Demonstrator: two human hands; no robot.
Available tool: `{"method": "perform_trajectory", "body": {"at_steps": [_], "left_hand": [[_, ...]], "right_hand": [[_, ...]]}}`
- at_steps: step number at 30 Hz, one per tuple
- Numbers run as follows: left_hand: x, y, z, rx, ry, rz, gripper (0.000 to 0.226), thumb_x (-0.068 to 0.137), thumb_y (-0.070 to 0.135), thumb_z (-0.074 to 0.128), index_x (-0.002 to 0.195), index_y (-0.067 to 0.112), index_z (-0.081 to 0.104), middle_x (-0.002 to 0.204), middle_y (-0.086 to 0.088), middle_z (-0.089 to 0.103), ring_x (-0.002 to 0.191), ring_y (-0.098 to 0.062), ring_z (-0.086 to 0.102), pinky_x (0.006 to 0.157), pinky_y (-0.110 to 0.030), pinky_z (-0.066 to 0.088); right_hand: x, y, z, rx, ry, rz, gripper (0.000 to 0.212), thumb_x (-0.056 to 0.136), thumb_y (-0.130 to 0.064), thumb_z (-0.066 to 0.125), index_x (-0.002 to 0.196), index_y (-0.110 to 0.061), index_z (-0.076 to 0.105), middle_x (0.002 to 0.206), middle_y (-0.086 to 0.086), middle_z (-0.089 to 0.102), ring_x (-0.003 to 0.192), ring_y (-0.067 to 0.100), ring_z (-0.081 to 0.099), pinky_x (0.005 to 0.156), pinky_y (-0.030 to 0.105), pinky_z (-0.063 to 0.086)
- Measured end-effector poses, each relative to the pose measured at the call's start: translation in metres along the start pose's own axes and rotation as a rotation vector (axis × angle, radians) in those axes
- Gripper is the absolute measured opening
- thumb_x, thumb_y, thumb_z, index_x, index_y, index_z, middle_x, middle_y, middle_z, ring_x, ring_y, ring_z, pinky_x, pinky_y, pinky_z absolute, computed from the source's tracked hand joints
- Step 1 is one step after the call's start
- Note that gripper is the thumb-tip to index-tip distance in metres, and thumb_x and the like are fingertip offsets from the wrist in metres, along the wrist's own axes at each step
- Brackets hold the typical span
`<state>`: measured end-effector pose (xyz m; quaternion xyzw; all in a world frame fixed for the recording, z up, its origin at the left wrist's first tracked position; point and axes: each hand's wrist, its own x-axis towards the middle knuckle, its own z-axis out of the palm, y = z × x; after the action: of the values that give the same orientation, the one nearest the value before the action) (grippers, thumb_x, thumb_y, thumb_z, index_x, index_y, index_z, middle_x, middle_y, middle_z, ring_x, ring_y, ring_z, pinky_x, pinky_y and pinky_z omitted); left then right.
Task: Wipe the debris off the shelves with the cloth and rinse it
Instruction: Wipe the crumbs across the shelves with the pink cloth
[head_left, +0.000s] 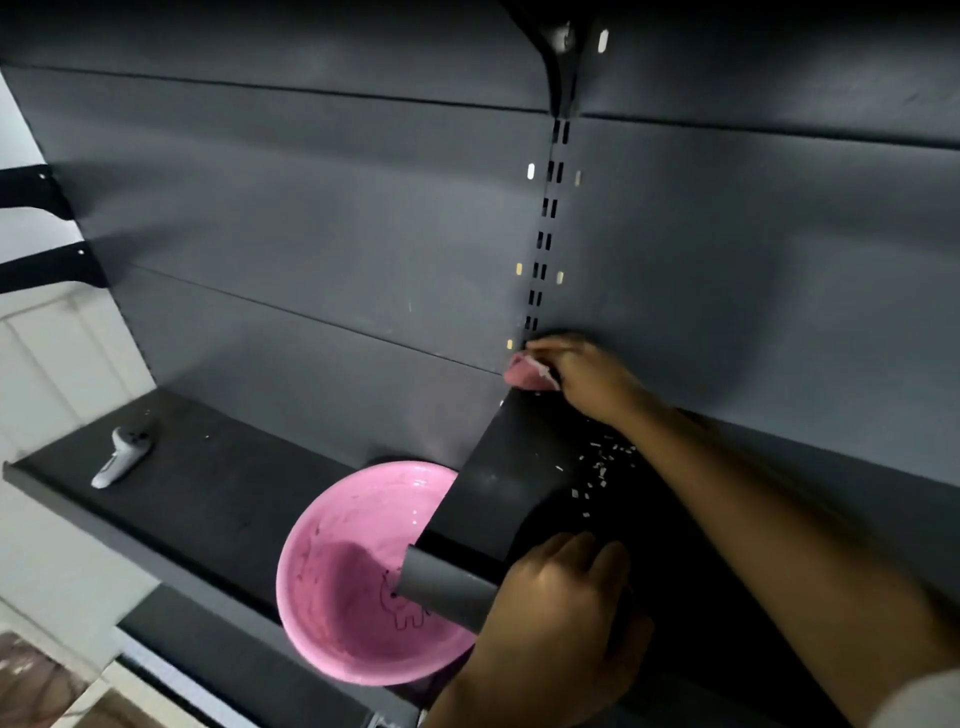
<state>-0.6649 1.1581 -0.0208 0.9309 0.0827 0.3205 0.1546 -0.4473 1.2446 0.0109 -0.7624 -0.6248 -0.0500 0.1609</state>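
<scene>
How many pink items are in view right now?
2. The bowl sits on the lower left shelf; the cloth is in the right hand at the higher shelf's back left corner. Others may be hidden.

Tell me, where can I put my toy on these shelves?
The low shelf is bare between the remote and the bowl. The higher shelf is crowded: crumbs, the right hand holding the cloth at the back, the left hand gripping its front edge.

No readable text or labels anywhere
</scene>
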Motion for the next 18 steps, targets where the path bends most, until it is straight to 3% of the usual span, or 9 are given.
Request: {"method": "perform_trajectory", "body": {"at_steps": [2,5,10,12,14,15,18], "left_hand": [[0.0,-0.004,-0.002,-0.057,-0.004,0.072,0.018,0.072,0.031,0.05,0.067,0.013,0.049,0.064,-0.002,0.052,0.055,-0.02,0.051,0.049,-0.024,0.039],[0.0,-0.012,-0.008,-0.164,-0.051,0.149,0.019,0.071,0.031,0.049,0.07,0.012,0.052,0.065,-0.004,0.055,0.056,-0.02,0.055,0.05,-0.021,0.041],[-0.003,-0.045,-0.031,-0.148,-0.078,0.222,0.017,0.07,0.034,0.047,0.071,0.018,0.052,0.067,0.001,0.057,0.057,-0.015,0.057,0.051,-0.021,0.041],[-0.006,-0.062,-0.039,-0.102,-0.072,0.269,0.014,0.072,0.032,0.047,0.072,0.018,0.05,0.067,0.0,0.055,0.057,-0.017,0.055,0.049,-0.023,0.04],[-0.009,-0.076,-0.042,-0.081,-0.07,0.315,0.012,0.075,0.027,0.047,0.072,0.016,0.051,0.067,-0.003,0.053,0.058,-0.022,0.053,0.048,-0.025,0.041],[-0.011,-0.08,-0.041,-0.063,-0.063,0.344,0.012,0.077,0.025,0.048,0.073,0.014,0.053,0.067,-0.005,0.052,0.058,-0.024,0.052,0.049,-0.027,0.041],[-0.015,-0.085,-0.037,-0.051,-0.081,0.392,0.014,0.078,0.026,0.046,0.075,0.014,0.053,0.068,-0.004,0.052,0.06,-0.024,0.052,0.052,-0.028,0.042]], "right_hand": [[0.008,-0.006,0.013,0.024,-0.07,0.046,0.056,0.076,0.013,0.048,0.124,-0.015,0.057,0.136,0.005,0.054,0.124,0.023,0.05,0.109,0.036,0.037],[0.011,-0.004,0.01,0.107,-0.097,0.139,0.042,0.076,0.011,0.055,0.11,-0.01,0.066,0.117,0.011,0.066,0.107,0.026,0.062,0.097,0.039,0.047],[-0.018,-0.018,-0.028,0.178,-0.23,0.239,0.041,0.074,0.013,0.058,0.104,-0.011,0.07,0.106,0.005,0.07,0.093,0.017,0.063,0.08,0.025,0.047],[-0.028,-0.022,-0.048,0.188,-0.078,0.302,0.041,0.072,0.017,0.051,0.102,-0.004,0.07,0.103,0.013,0.071,0.091,0.02,0.063,0.073,0.019,0.046],[-0.038,-0.018,-0.066,0.144,0.164,0.461,0.034,0.074,0.013,0.049,0.098,0.0,0.069,0.096,0.018,0.071,0.083,0.017,0.058,0.065,0.022,0.042],[-0.045,-0.013,-0.072,0.08,0.208,0.543,0.031,0.076,0.01,0.049,0.099,-0.001,0.068,0.097,0.02,0.07,0.083,0.016,0.056,0.066,0.025,0.04],[-0.073,-0.003,-0.058,0.021,0.055,0.722,0.033,0.084,0.0,0.052,0.113,-0.012,0.065,0.119,0.011,0.066,0.105,0.023,0.061,0.087,0.026,0.04]]}}
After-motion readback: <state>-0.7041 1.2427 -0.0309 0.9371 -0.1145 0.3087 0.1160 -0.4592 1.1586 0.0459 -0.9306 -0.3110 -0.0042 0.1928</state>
